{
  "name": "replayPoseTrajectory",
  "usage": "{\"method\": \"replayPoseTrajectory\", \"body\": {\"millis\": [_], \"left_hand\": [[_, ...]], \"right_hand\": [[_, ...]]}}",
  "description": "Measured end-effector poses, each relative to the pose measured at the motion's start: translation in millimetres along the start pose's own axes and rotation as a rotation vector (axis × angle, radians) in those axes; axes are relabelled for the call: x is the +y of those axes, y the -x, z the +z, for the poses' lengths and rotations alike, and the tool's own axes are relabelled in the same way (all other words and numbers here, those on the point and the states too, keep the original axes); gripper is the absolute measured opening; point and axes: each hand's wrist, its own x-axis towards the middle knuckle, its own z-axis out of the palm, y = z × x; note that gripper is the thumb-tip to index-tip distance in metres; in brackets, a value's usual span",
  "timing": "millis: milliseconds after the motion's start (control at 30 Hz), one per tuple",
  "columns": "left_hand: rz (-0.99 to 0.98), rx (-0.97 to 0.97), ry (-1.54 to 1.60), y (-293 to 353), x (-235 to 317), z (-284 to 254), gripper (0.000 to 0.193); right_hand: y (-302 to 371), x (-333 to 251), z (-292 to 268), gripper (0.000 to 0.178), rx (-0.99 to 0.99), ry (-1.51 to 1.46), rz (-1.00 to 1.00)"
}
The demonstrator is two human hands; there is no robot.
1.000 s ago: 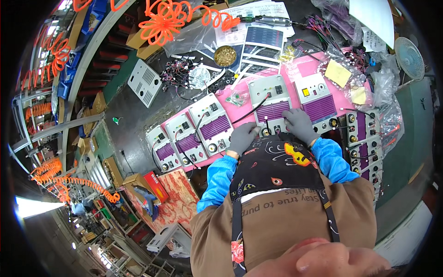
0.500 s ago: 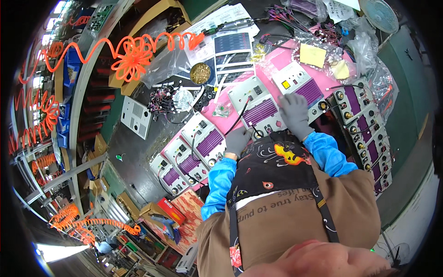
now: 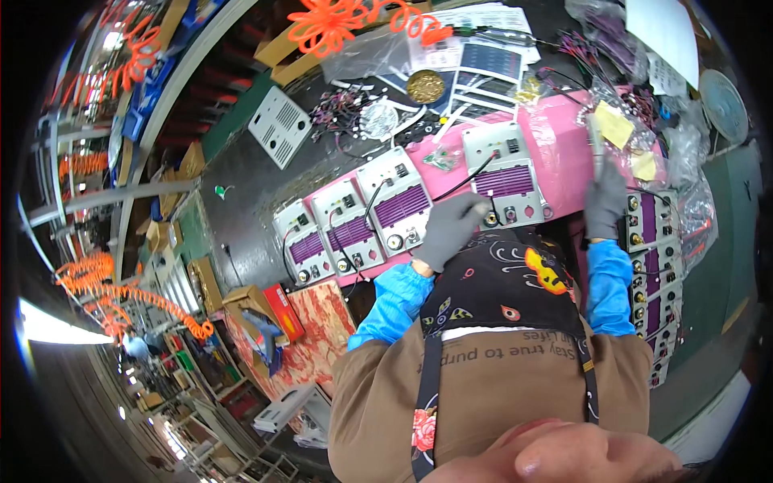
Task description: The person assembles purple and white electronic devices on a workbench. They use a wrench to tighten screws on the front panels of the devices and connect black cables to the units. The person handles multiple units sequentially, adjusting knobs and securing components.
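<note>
Now left hand (image 3: 451, 228) pinched on connector at white-purple panel's (image 3: 506, 173) lower edge; right hand (image 3: 605, 205) clamped on screwdriver (image 3: 596, 145), shaft pointing twelve o'clock, three o'clock of panel.

panels (image 3: 386, 211) in row on bench (image 3: 241, 201)

Dark workbench (image 3: 241, 201), orange coiled hoses (image 3: 338, 20) (overhead), cardboard boxes (image 3: 241, 302)

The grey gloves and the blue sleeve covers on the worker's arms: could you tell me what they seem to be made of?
The grey gloves look like knitted fabric, matte and close-fitting. The blue sleeve covers look like thin, slightly shiny synthetic cloth, judging by their creases and sheen; neither is certain.
</note>
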Motion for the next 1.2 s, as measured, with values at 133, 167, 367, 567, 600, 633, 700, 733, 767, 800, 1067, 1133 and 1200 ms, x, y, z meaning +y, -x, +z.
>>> {"method": "replayPoseTrajectory", "body": {"millis": [133,167,367,567,600,633,700,733,767,800,1067,1133,1200], "left_hand": [[0.053,-0.180,0.121,-6,31,18,0.030],[0.055,-0.230,0.172,-10,35,23,0.036],[0.171,-0.071,0.695,-35,35,44,0.074],[-0.025,-0.009,0.786,-8,17,-14,0.056],[-0.017,0.011,0.824,-6,13,-14,0.054],[-0.004,0.037,0.861,-4,8,-15,0.053],[0.097,0.146,0.995,-5,6,-10,0.052],[0.145,0.185,0.958,-8,8,-11,0.054],[0.113,0.202,0.954,-8,12,-14,0.053],[0.079,0.217,0.949,-9,17,-17,0.053],[-0.045,0.288,0.846,-6,16,-42,0.056],[-0.088,0.297,0.816,-6,24,-44,0.056],[-0.123,0.318,0.818,-8,29,-42,0.058]], "right_hand": [[-25,21,-66,0.066,-0.040,-0.805,0.319],[-23,4,-89,0.065,-0.051,-0.916,0.294],[13,-123,-172,0.061,-0.016,-0.890,-0.126],[25,-182,-166,0.055,-0.176,-1.030,-0.574],[22,-184,-163,0.052,-0.251,-1.098,-0.602],[17,-185,-162,0.048,-0.339,-1.158,-0.603],[-3,-183,-155,0.040,-0.514,-1.278,-0.609],[-16,-179,-138,0.034,-0.345,-1.295,-0.589],[-33,-176,-117,0.034,-0.344,-1.350,-0.366],[-58,-172,-96,0.035,-0.340,-1.396,-0.138],[-205,-135,80,0.032,-0.301,-0.205,-0.022],[-210,-132,112,0.029,-0.323,-0.159,-0.036],[-214,-127,126,0.022,-0.345,-0.139,-0.030]]}}
